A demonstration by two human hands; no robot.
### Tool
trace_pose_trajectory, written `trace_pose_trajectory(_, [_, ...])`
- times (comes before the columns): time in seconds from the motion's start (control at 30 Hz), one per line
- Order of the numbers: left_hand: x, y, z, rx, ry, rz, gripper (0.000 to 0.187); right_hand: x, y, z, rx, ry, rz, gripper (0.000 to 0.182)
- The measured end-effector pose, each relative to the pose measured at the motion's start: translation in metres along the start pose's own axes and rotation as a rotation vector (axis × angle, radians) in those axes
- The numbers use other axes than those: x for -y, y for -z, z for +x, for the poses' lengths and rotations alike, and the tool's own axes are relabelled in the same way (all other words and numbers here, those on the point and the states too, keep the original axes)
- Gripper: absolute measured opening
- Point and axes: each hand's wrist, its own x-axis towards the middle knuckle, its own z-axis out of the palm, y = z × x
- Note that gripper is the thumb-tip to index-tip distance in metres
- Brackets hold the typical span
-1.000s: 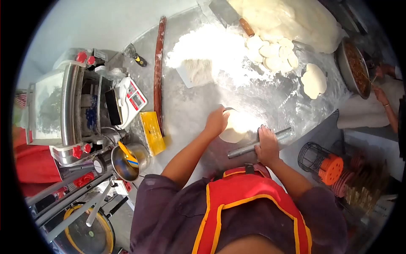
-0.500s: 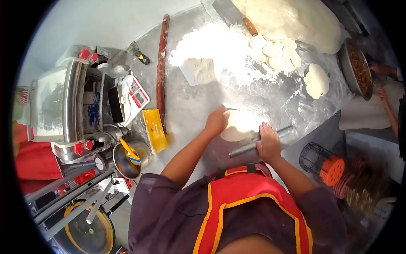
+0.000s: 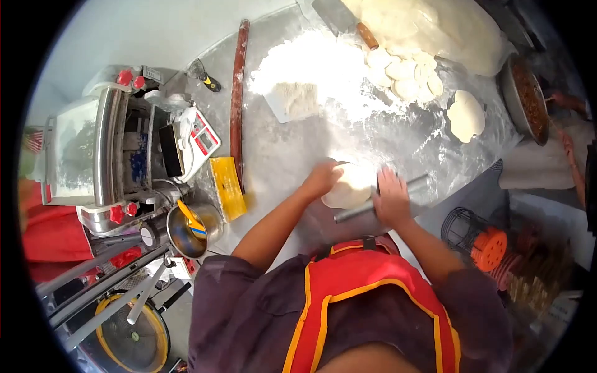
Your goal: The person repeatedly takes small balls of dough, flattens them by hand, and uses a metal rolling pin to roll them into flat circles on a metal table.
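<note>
A flattened round of dough [image 3: 348, 188] lies on the floury metal worktop [image 3: 273, 165] in front of me. Its left edge is pinched between the curled fingers of my left hand [image 3: 323, 177]. My right hand [image 3: 392, 198] rests palm down, fingers stretched out, across a metal rolling pin [image 3: 353, 213]. The pin lies at a slant by the dough's near right edge, partly hidden under that hand. Farther back sits a pile of small dough rounds [image 3: 407, 76], with a larger dough piece [image 3: 466, 116] to its right.
A long wooden rolling pin [image 3: 238, 93], yellow scraper [image 3: 228, 188] and scale [image 3: 202, 143] are on the left, beside a roller machine [image 3: 106, 146]. A cleaver [image 3: 336, 15] lies behind. At right are a bowl of filling [image 3: 528, 99] and another person's arm [image 3: 571, 158].
My right hand and the metal rolling pin have shifted slightly left and nearer to me. My left hand keeps its pinch on the dough's edge.
</note>
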Motion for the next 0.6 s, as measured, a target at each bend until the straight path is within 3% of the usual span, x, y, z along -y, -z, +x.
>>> trace_pose_trajectory(0.03, [-0.006,0.0,0.003,0.066,-0.017,0.104,0.034,-0.003,-0.013,0.026,-0.162,0.062,0.016,0.059])
trace_pose_trajectory(0.13, [-0.051,0.002,0.018,0.131,0.048,0.351,0.035,0.001,-0.017,0.113,-0.104,-0.125,-0.026,0.056])
trace_pose_trajectory(0.2, [-0.069,0.0,0.027,0.158,0.069,0.55,0.035,0.001,-0.021,0.123,-0.147,-0.094,-0.076,0.057])
trace_pose_trajectory(0.37, [-0.074,0.009,0.044,0.517,-0.078,0.705,0.029,0.004,0.002,-0.001,-0.118,-0.013,0.054,0.065])
trace_pose_trajectory(0.4, [-0.079,0.001,0.058,0.523,-0.192,0.697,0.029,0.008,0.016,-0.019,0.082,-0.085,0.1,0.07])
trace_pose_trajectory(0.47, [-0.089,-0.029,0.09,0.538,-0.409,0.676,0.029,0.007,0.019,-0.033,0.187,-0.127,0.131,0.076])
trace_pose_trajectory(0.53, [-0.118,-0.059,0.134,0.452,-0.516,0.414,0.03,0.006,0.021,-0.032,0.191,-0.125,0.144,0.077])
trace_pose_trajectory(0.6, [-0.16,-0.076,0.167,0.252,-0.397,-0.352,0.03,0.004,0.013,-0.029,0.119,-0.12,0.174,0.073])
